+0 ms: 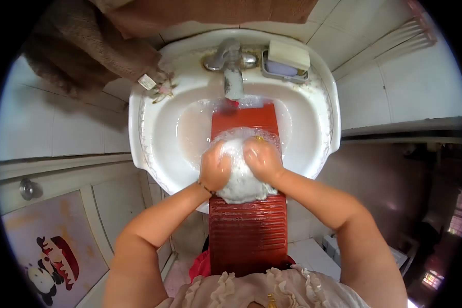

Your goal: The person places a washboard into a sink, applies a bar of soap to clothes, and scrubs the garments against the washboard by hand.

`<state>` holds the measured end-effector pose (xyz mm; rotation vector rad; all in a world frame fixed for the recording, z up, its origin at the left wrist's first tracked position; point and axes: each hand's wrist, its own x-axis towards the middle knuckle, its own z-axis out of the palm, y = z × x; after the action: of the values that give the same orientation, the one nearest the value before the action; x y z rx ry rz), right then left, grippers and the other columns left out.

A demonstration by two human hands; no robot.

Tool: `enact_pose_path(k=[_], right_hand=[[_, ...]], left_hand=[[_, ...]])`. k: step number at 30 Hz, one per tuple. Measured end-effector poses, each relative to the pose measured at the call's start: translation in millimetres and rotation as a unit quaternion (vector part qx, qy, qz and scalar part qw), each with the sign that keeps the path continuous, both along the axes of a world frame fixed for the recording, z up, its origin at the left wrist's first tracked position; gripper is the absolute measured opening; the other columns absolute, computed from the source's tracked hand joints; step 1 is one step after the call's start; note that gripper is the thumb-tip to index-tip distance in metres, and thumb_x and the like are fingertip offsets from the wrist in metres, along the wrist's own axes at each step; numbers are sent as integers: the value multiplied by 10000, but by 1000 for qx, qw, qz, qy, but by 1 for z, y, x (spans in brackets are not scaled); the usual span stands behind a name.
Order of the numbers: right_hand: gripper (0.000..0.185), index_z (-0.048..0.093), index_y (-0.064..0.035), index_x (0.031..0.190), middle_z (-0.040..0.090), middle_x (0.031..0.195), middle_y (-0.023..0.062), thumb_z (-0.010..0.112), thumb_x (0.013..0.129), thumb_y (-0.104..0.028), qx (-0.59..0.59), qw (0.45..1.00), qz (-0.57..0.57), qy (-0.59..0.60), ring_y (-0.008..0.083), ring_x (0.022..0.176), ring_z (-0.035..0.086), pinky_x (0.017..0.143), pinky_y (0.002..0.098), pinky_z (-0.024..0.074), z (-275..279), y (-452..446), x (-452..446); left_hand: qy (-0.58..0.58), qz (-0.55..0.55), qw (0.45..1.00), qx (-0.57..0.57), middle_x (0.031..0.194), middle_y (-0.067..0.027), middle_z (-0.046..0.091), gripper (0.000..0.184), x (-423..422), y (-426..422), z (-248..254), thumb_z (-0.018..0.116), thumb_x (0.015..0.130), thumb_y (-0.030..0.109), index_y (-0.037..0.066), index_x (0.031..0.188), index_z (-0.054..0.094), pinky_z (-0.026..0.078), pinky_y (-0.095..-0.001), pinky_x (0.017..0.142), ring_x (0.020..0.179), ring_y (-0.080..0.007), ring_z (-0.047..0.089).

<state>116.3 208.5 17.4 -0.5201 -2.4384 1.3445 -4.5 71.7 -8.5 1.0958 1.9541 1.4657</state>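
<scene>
A wet white cloth (239, 177), covered with suds, lies bunched on a red ridged washboard (248, 236). The board leans from the sink's water up over the front rim toward my body. My left hand (215, 167) is closed on the left side of the cloth. On its right side my right hand (262, 160) grips the cloth too, with a yellow ring-like band on one finger. Foam hides some of the fingertips. The white sink (161, 133) holds cloudy, soapy water around the board's far end.
A metal faucet (233, 77) stands over the basin's back. Right of it sits a soap dish (286, 77) with a pale block on top. Brown towels (95, 43) hang at the upper left. A cabinet door with a round knob (31, 189) is at the left.
</scene>
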Motion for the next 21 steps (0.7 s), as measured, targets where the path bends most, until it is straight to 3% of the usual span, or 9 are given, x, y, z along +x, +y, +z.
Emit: enact_pose_path(k=[1, 5, 7, 8, 11, 13, 15, 17, 21], right_hand=[[249, 603, -1, 860, 602, 856, 218, 511, 895, -231, -21, 1000, -14, -5, 442, 805, 575, 729, 477, 471, -5, 4, -5], [322, 635, -3, 934, 634, 909, 229, 497, 919, -294, 19, 994, -102, -41, 431, 885, 604, 796, 468, 469, -11, 9, -23], [415, 661, -111, 1155, 614, 1202, 226, 556, 903, -423, -96, 979, -123, -134, 392, 1103, 588, 935, 428, 464, 1, 12, -29], [415, 661, -111, 1155, 614, 1202, 226, 556, 903, -423, -90, 980, -124, -127, 392, 1103, 588, 935, 428, 464, 14, 8, -27], [514, 646, -151, 1251, 491, 1399, 225, 581, 876, -497, -247, 945, -198, -84, 379, 1283, 474, 1063, 427, 382, 61, -19, -7], [605, 603, -161, 1328, 362, 1503, 228, 615, 842, -521, 53, 967, -49, -243, 392, 1354, 389, 1114, 451, 326, 63, -44, 21], [582, 634, -111, 1274, 421, 1449, 257, 601, 852, -510, 84, 970, -56, -221, 416, 1320, 417, 1090, 493, 340, 62, -65, 46], [500, 663, -87, 1206, 472, 1395, 268, 621, 854, -440, 105, 979, -81, -156, 451, 1277, 431, 1056, 521, 361, 73, -88, 67], [388, 679, -82, 1145, 534, 1318, 259, 641, 845, -326, 139, 975, -149, -91, 454, 1210, 468, 1013, 538, 386, 79, -129, 91]], left_hand=[[-66, 8, 997, -36, 1016, -269, 624, 336, -6, 6, 0, 472, 800, 64, -21, 1099, 600, 482, -482, 830, 927, -460, 591], [49, 54, 996, -45, 1029, -269, 626, 342, -16, 18, -5, 472, 835, 112, -19, 1127, 592, 475, -492, 857, 936, -453, 592], [142, 46, 983, -109, 1049, -243, 627, 359, -5, 11, 16, 499, 833, 164, -1, 1136, 596, 478, -485, 878, 964, -436, 584], [201, 33, 975, -94, 1094, -240, 596, 350, 9, 0, 23, 540, 812, 152, -6, 1120, 591, 456, -478, 930, 1035, -428, 546], [329, -24, 944, -4, 1175, -246, 528, 371, 58, -44, 62, 576, 786, 129, -17, 1127, 568, 410, -487, 994, 1109, -432, 483], [272, -38, 961, -31, 1253, -258, 452, 416, 83, -73, 75, 599, 769, 102, -30, 1158, 525, 370, -504, 1032, 1149, -440, 438], [232, -64, 970, -33, 1332, -266, 399, 520, 88, -88, 81, 607, 793, 129, -25, 1271, 474, 341, -512, 1064, 1215, -458, 406], [107, 30, 992, 57, 1421, -283, 335, 639, 94, -90, 100, 612, 813, 149, -6, 1395, 400, 279, -526, 1107, 1297, -481, 348], [185, 17, 982, -23, 1507, -283, 243, 583, 111, -94, 93, 537, 890, 168, 28, 1438, 398, 233, -501, 1127, 1339, -458, 300]])
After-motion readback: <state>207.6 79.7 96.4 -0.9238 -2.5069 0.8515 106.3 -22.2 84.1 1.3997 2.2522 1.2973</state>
